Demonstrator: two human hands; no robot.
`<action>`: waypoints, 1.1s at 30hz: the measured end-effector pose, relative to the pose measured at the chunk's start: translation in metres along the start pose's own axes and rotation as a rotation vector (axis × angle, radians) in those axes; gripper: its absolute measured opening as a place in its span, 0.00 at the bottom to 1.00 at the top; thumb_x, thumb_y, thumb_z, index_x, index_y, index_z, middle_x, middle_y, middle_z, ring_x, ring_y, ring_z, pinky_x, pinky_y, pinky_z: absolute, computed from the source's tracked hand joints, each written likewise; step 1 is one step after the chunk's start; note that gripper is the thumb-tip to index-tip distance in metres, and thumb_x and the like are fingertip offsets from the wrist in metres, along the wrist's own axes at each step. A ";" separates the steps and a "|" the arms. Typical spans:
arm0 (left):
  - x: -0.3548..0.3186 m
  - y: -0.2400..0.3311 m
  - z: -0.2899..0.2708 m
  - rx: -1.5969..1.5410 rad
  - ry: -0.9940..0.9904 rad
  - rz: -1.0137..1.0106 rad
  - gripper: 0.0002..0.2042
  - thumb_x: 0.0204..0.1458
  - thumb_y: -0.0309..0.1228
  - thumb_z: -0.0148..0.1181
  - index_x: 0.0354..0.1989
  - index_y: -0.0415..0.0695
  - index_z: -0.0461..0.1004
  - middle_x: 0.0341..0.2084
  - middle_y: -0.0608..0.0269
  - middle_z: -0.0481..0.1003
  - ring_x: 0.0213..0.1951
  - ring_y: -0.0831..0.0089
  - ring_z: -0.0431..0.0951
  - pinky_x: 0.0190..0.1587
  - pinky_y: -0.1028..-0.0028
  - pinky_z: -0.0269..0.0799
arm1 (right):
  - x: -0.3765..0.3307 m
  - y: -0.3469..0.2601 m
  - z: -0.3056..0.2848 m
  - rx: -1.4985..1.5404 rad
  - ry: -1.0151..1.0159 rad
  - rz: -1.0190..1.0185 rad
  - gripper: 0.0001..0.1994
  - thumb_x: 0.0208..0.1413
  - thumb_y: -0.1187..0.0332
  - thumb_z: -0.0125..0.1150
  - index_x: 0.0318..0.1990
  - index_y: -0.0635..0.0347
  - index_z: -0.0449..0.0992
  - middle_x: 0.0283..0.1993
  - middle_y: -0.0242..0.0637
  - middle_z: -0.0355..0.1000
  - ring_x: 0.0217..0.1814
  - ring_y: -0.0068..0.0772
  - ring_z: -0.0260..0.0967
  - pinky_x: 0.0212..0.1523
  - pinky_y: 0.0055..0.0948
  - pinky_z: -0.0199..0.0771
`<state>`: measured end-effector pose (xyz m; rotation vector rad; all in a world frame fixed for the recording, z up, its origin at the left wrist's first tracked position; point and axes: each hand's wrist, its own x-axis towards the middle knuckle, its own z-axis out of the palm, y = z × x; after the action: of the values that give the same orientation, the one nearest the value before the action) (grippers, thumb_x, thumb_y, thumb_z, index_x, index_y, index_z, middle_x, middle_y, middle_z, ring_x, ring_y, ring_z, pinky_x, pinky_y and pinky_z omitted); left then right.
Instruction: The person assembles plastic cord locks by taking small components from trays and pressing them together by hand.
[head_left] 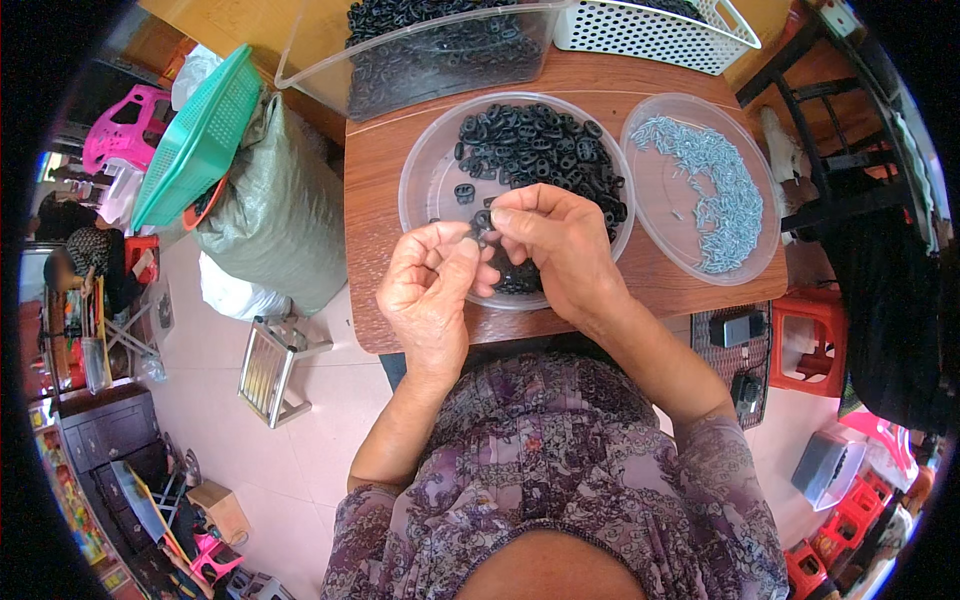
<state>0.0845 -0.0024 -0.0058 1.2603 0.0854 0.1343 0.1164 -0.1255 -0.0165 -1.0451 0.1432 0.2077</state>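
Note:
Over the near part of a round clear tray (418,190), my two hands meet at a small black plastic piece (482,222). My left hand (432,285) pinches it from the left between thumb and fingers. From the right, my right hand (562,245) grips the same piece with closed fingertips; whether a screw is also in them is too small to tell. Many black two-holed plastic pieces (545,145) heap up in the tray, and a single one (464,192) lies apart at its left. A second round tray (665,215) at the right holds many small silvery screws (735,220).
At the table's far side stand a clear bin (440,75) of black pieces and a white perforated basket (655,40). Left of the wooden table (375,250) are a full sack (275,220), a green basket (200,140) and a metal-framed stool (275,370). A red stool (808,345) stands right.

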 end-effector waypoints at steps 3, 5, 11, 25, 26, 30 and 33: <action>-0.002 0.002 0.003 0.046 0.024 0.020 0.07 0.50 0.19 0.52 0.37 0.33 0.68 0.24 0.61 0.72 0.22 0.80 0.72 0.23 0.84 0.68 | 0.001 -0.003 0.000 0.048 -0.023 0.086 0.06 0.46 0.72 0.59 0.31 0.66 0.72 0.26 0.35 0.70 0.26 0.19 0.63 0.27 0.18 0.60; -0.002 0.002 0.004 0.079 0.039 0.031 0.06 0.50 0.19 0.52 0.37 0.33 0.69 0.24 0.62 0.72 0.22 0.81 0.72 0.23 0.85 0.68 | 0.002 -0.004 0.000 0.057 -0.022 0.105 0.06 0.46 0.72 0.58 0.30 0.66 0.72 0.26 0.35 0.70 0.26 0.19 0.63 0.27 0.18 0.60; -0.001 0.000 0.000 0.150 0.039 0.023 0.07 0.48 0.19 0.53 0.36 0.34 0.69 0.23 0.63 0.71 0.21 0.82 0.71 0.21 0.85 0.68 | 0.003 -0.002 0.004 0.084 0.039 0.087 0.05 0.43 0.73 0.60 0.26 0.65 0.73 0.23 0.33 0.70 0.21 0.18 0.61 0.20 0.16 0.60; -0.001 -0.001 0.003 0.290 0.092 0.064 0.06 0.48 0.19 0.53 0.35 0.32 0.68 0.22 0.61 0.72 0.20 0.79 0.72 0.21 0.83 0.69 | 0.002 0.003 0.006 0.017 0.061 -0.003 0.05 0.41 0.74 0.60 0.25 0.65 0.73 0.21 0.32 0.69 0.20 0.18 0.61 0.20 0.16 0.59; -0.001 -0.002 0.003 0.291 0.092 0.065 0.06 0.48 0.19 0.53 0.35 0.32 0.68 0.22 0.61 0.72 0.20 0.79 0.72 0.21 0.83 0.69 | 0.002 0.003 0.005 -0.003 0.052 0.003 0.05 0.42 0.74 0.60 0.27 0.66 0.73 0.23 0.33 0.70 0.22 0.18 0.61 0.22 0.16 0.60; -0.001 -0.003 0.003 0.276 0.095 0.084 0.06 0.48 0.20 0.53 0.34 0.33 0.68 0.22 0.61 0.72 0.20 0.80 0.71 0.21 0.83 0.69 | -0.001 0.003 0.008 -0.049 0.068 -0.016 0.06 0.43 0.74 0.60 0.29 0.66 0.72 0.25 0.34 0.70 0.22 0.17 0.61 0.24 0.16 0.60; -0.002 -0.004 0.005 0.259 0.108 0.076 0.06 0.48 0.20 0.53 0.34 0.33 0.68 0.22 0.61 0.72 0.20 0.80 0.72 0.21 0.83 0.69 | -0.002 0.007 0.007 -0.126 0.079 -0.093 0.06 0.44 0.74 0.60 0.29 0.66 0.72 0.25 0.32 0.70 0.23 0.17 0.61 0.24 0.16 0.60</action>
<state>0.0836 -0.0087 -0.0080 1.5152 0.1524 0.2636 0.1126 -0.1163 -0.0189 -1.1832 0.1536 0.0923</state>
